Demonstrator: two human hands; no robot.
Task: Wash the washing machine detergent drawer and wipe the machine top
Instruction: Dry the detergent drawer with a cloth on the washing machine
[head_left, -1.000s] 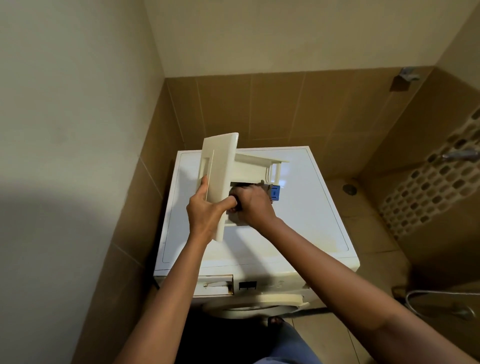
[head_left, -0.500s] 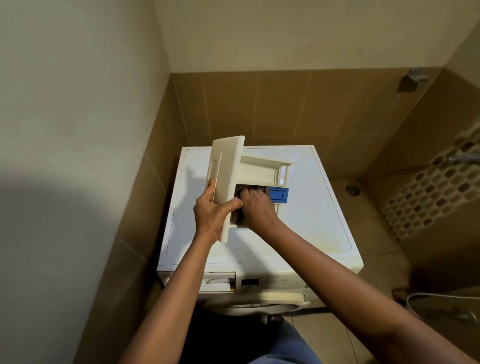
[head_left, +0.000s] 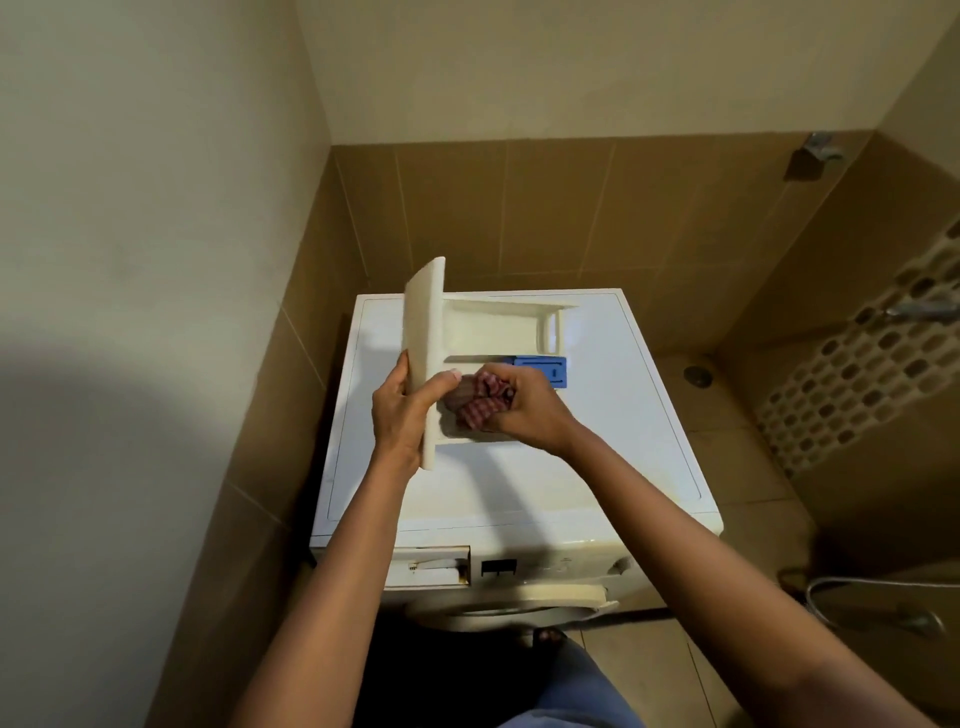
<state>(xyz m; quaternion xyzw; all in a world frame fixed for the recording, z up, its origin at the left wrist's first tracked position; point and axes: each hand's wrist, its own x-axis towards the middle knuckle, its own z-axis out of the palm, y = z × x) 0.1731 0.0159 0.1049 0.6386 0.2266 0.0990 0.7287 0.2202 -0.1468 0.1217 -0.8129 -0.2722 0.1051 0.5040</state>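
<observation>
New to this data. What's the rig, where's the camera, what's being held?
No robot here: a person works with bare hands. All pictures come from one wide-angle camera worn on the head, looking forward and down, so the arms enter from the bottom. The left hand grips the front panel of a cream detergent drawer, pulled out and held over the white top of the washing machine. The right hand holds a bunched checked cloth pressed into the drawer, beside its blue insert. The empty drawer slot shows on the machine's front.
</observation>
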